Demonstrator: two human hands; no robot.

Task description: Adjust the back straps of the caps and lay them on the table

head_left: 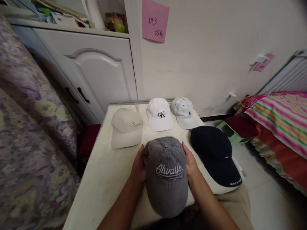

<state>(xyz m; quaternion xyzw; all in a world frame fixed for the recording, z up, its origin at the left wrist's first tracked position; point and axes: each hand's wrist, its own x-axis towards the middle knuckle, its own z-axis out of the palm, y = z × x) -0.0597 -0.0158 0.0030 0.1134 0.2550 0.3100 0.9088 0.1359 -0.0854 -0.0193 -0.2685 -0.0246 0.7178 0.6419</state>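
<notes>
A grey baseball cap (165, 195) with "Always" stitched in white is held between my two hands, its brim toward me. My left hand (139, 164) grips its left side and my right hand (190, 159) its right side; fingers are partly hidden beneath the cap. Beyond it, a beige baseball cap (126, 123) lies at the left. A white baseball cap (158, 108) with black letters is at the back middle, beside a pale blue-white baseball cap (181, 107). Right of my right hand rests a navy baseball cap (211, 143), its brim pointing toward the front right.
The caps lie on a cream-topped table (96, 179) against the wall. A white cabinet (103, 76) stands behind at left, near a floral curtain (28, 143). On the right are a green stool (227, 129) and a bed with a striped cover (280, 111).
</notes>
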